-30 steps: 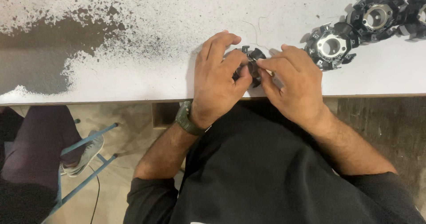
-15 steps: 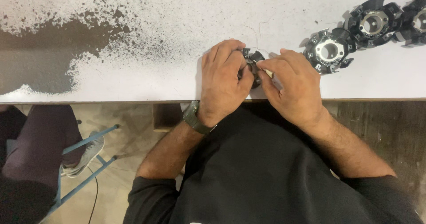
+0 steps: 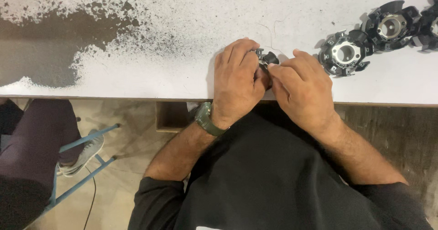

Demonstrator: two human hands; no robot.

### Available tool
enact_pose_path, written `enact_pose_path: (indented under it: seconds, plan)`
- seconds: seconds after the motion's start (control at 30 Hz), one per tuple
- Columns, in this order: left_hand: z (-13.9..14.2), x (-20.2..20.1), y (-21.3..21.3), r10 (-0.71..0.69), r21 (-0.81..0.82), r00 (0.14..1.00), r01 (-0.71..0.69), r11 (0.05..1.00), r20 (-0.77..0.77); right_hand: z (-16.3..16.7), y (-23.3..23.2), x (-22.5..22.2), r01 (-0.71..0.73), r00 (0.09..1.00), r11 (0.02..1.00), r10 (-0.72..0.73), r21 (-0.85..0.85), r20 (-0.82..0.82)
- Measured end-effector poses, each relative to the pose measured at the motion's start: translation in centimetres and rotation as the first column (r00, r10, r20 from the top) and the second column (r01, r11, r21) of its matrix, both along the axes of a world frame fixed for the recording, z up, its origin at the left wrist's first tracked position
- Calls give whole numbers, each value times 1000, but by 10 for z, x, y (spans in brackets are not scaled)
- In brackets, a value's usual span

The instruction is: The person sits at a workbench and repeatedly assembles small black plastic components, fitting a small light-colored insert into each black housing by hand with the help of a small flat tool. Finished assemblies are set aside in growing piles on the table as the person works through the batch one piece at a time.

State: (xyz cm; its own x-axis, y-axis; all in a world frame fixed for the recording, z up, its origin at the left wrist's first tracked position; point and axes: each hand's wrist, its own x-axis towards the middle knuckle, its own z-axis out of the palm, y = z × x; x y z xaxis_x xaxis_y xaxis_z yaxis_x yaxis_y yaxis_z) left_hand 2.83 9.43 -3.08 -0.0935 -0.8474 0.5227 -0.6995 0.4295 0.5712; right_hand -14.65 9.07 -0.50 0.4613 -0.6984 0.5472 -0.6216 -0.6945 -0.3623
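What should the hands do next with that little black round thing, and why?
Probably keep pressing the small piece in with the right hand while the left hand steadies the black ring part. Both hands close around it at the white table's edge, mostly hiding it, and it does not yet sit beside the similar ring parts lined up to the right.

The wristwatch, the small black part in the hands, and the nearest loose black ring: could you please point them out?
Wristwatch (image 3: pixel 207 119), head view, strap.
Black part (image 3: pixel 266 58), head view, exposed top.
Nearest ring (image 3: pixel 343 54), head view, metal centre's rim.
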Motion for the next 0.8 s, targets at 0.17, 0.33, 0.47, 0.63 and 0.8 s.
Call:
enact_pose_path:
  seconds: [0.17, 0.33, 0.47, 0.63, 0.8]
  plan:
    - [13, 10, 0, -39, 37, 994, 43, 998, -105, 2, -1, -5, -14, 1000, 999, 12, 49, 25]
    - [25, 26, -4, -59, 62, 998, 60, 996, -15, -3, -2, -7, 59, 990, 998, -58, -7, 130]
    - [26, 24, -11, -93, 50, 994, 90, 995, 59, -8, -5, -2, 61, 988, 997, -67, 43, 139]
    - [31, 31, -12, -114, 50, 990, 111, 993, 80, -7, -5, -2, 69, 987, 996, -75, 48, 143]
    - [30, 30, -12, -148, 86, 984, 140, 986, 100, -5, -5, -1, 50, 985, 997, -59, 58, 162]
